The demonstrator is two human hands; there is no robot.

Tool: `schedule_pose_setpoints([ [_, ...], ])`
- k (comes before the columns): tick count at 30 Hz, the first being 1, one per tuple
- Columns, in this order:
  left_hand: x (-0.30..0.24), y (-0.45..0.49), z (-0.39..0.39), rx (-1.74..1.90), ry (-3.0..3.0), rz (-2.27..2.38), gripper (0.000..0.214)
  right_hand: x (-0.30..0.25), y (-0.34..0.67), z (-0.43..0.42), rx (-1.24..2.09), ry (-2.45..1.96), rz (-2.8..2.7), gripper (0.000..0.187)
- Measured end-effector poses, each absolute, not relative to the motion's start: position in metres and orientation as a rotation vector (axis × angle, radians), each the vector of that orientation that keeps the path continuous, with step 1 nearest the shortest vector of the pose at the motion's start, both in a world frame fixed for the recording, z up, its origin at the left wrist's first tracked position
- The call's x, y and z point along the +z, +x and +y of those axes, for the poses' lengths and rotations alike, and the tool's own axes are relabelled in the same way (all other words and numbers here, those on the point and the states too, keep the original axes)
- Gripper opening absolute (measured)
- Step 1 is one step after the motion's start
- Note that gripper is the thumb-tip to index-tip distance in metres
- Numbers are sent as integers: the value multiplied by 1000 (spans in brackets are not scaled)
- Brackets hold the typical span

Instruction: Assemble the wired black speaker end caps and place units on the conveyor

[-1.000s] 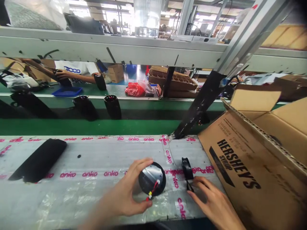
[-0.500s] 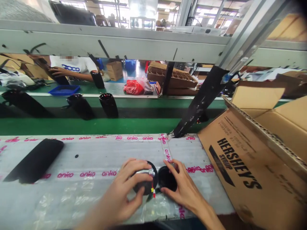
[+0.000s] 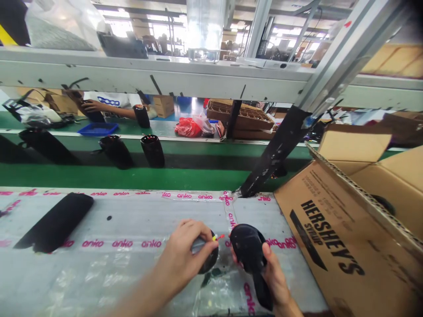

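My left hand [image 3: 187, 248] is closed, thumb and index finger pinched on a short wire lead with a yellow and red connector [image 3: 218, 237]. Below those fingers is a round dark part [image 3: 210, 260], partly hidden by the hand. In my right hand [image 3: 276, 275] is a black round cap [image 3: 246, 242] with a strap-like tail [image 3: 262, 293] hanging toward me. The cap is held up just right of the round part, apart from it. A black cylindrical sleeve [image 3: 59, 222] lies on the taped worktop [image 3: 132, 268] to the left.
An open cardboard box [image 3: 330, 237] stands at right with something dark inside. Behind the worktop, several black cylinders [image 3: 153, 151] stand on a green belt [image 3: 185, 176]. A dark slanted post [image 3: 271, 154] rises at the back. Across the belt, a co-worker's hand [image 3: 94, 105] holds a dark cylinder.
My right hand has lifted the black cap off the worktop and turned it, so its tail shows. My left fingers have moved from around the round part to its wire lead. The view has tilted up slightly.
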State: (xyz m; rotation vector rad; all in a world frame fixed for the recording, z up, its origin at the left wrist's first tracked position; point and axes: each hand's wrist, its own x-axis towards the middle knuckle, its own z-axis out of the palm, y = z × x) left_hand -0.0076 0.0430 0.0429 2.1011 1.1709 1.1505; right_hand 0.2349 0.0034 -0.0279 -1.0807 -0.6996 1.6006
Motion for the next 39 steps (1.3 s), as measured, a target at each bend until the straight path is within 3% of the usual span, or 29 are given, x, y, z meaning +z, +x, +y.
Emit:
schedule_pose_setpoints([
  [3,44,-2,43,1153,2115,1138,8,-20,218,1,1549,-1048,-626,69],
  [9,47,3,37,1227,2112,1126,8,-10,218,7,1160,-1118,-1228,74],
  [19,46,5,38,1234,2064,1068,13,16,221,4,934,-1118,-1650,70],
  [31,51,2,37,1213,2045,1041,12,23,237,18,1310,-950,-1533,74],
  [39,51,3,36,1168,2284,1005,14,28,225,4,822,-1215,-1708,67],
])
